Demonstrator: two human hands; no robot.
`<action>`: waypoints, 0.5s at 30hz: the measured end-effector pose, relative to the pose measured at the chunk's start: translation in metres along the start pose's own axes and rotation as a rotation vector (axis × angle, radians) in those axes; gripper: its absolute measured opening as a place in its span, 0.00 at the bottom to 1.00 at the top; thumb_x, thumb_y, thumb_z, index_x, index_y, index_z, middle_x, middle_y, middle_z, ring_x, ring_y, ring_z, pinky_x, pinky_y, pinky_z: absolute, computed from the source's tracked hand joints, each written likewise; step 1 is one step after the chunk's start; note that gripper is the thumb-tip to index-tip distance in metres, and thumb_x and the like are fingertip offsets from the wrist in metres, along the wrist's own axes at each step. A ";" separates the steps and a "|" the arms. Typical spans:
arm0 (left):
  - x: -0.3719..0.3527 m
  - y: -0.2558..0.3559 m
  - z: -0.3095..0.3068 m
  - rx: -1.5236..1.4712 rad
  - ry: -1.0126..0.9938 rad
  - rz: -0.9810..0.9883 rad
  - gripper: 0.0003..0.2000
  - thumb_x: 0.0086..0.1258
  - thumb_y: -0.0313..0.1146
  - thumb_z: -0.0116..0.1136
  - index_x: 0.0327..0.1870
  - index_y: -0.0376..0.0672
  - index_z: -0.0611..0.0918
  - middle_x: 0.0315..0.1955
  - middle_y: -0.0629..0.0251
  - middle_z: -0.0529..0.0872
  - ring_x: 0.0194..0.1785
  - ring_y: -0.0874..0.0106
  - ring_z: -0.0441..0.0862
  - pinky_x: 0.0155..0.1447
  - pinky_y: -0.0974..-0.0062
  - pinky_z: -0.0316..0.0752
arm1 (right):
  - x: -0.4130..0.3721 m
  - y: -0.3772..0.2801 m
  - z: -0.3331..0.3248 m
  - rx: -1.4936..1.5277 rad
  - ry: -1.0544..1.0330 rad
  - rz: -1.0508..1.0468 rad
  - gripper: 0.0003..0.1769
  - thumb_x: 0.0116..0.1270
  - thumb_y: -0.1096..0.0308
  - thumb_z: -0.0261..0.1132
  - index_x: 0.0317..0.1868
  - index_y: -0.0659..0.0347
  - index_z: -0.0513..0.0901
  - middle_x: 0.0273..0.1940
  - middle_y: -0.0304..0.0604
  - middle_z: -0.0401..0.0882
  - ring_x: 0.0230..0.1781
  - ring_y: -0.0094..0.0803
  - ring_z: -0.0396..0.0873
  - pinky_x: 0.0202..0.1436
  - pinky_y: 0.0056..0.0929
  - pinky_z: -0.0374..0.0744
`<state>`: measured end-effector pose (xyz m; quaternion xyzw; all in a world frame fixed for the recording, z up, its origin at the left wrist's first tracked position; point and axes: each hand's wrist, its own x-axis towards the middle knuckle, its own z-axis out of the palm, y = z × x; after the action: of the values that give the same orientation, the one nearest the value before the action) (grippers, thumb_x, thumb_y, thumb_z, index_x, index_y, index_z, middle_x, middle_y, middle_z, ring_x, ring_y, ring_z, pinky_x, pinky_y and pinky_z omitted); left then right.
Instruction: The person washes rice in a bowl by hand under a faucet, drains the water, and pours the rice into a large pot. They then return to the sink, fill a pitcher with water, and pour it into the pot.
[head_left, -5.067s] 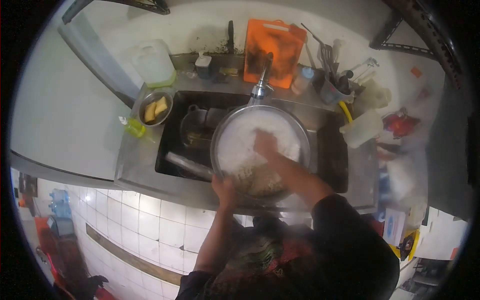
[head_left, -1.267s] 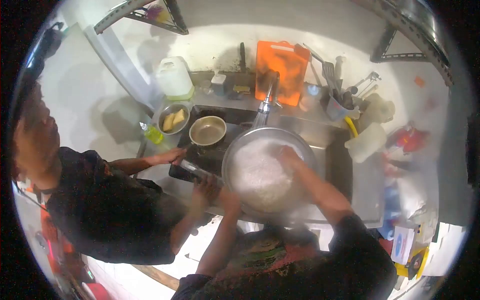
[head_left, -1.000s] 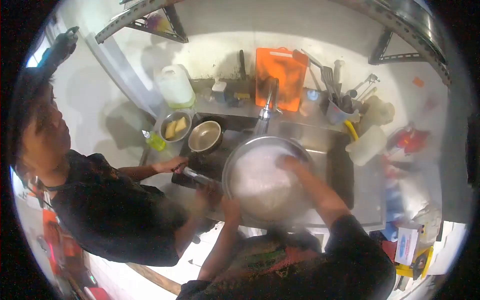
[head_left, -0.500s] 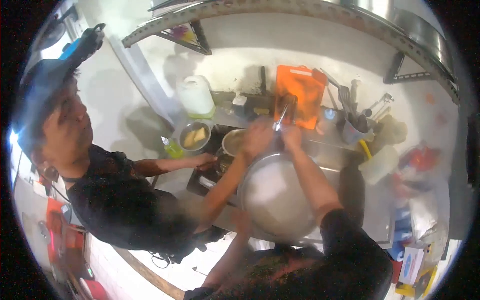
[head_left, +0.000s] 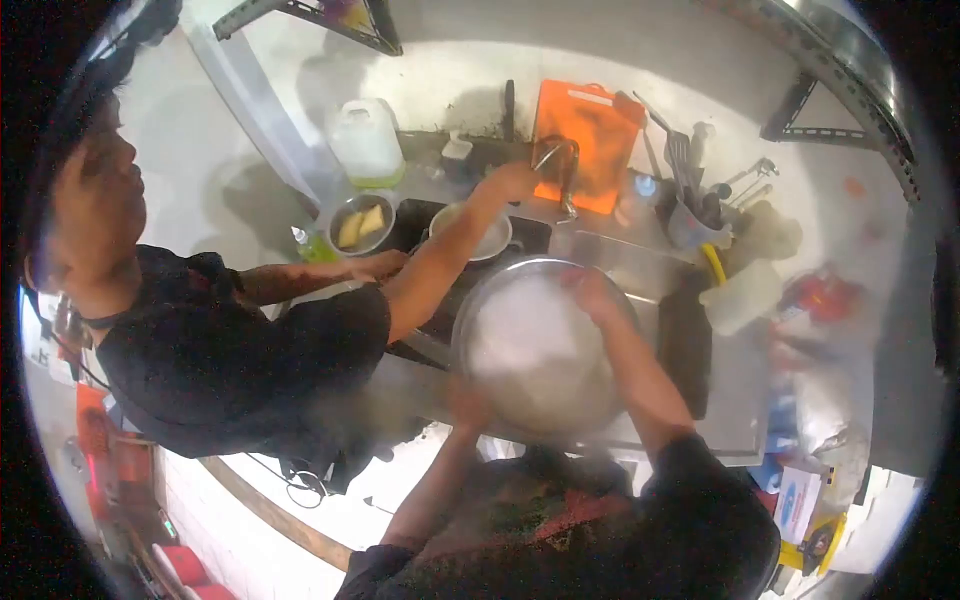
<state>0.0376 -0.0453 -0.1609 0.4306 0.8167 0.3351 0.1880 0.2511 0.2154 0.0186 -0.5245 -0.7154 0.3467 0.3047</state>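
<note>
A large round metal basin (head_left: 464, 330) with pale, whitish contents stands at the sink in front of me. My left hand (head_left: 470, 405) is closed at its near left rim, somewhat blurred. At the far right rim, my right hand (head_left: 592, 295) has its fingers curled over the edge. Behind the basin rises a curved metal faucet (head_left: 568, 185). A co-worker's hand (head_left: 515, 182) reaches to that faucet from the left. Beside my basin, a smaller pale bowl (head_left: 492, 236) sits in the dark sink area, near the co-worker's other hand (head_left: 382, 266).
The co-worker (head_left: 230, 350) stands close on my left. Along the wall are a white jug (head_left: 365, 140), an orange cutting board (head_left: 590, 140) and a container of utensils (head_left: 690, 228). A metal bowl with yellow pieces (head_left: 388, 207) sits left. An overhead shelf (head_left: 840, 80) juts out.
My right hand has come down from near the faucet to the basin's far rim. The co-worker's hand now rests up at the faucet. The view has tilted downward.
</note>
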 end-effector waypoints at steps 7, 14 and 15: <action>0.004 0.016 -0.018 -0.134 -0.014 -0.039 0.28 0.57 0.40 0.61 0.55 0.31 0.69 0.50 0.45 0.75 0.57 0.53 0.72 0.59 0.57 0.67 | -0.006 0.086 0.068 -0.345 -0.212 0.316 0.33 0.59 0.47 0.62 0.60 0.59 0.75 0.62 0.57 0.70 0.61 0.44 0.72 0.62 0.39 0.72; 0.010 0.037 -0.029 -0.130 0.084 -0.153 0.28 0.57 0.35 0.59 0.57 0.29 0.68 0.52 0.43 0.74 0.58 0.52 0.71 0.62 0.58 0.65 | -0.037 0.093 0.086 0.530 -0.557 -0.169 0.21 0.73 0.60 0.51 0.59 0.63 0.75 0.60 0.47 0.73 0.64 0.36 0.67 0.69 0.33 0.62; 0.010 0.037 -0.030 -0.135 0.085 -0.149 0.28 0.56 0.34 0.59 0.57 0.29 0.68 0.52 0.44 0.74 0.58 0.52 0.71 0.62 0.58 0.65 | -0.041 0.079 0.094 0.400 -0.562 -0.139 0.23 0.73 0.57 0.51 0.59 0.63 0.75 0.59 0.47 0.73 0.64 0.36 0.67 0.69 0.34 0.62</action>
<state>0.0354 -0.0341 -0.1135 0.3403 0.8294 0.3923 0.2061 0.2286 0.1759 -0.1025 -0.2884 -0.7232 0.5892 0.2157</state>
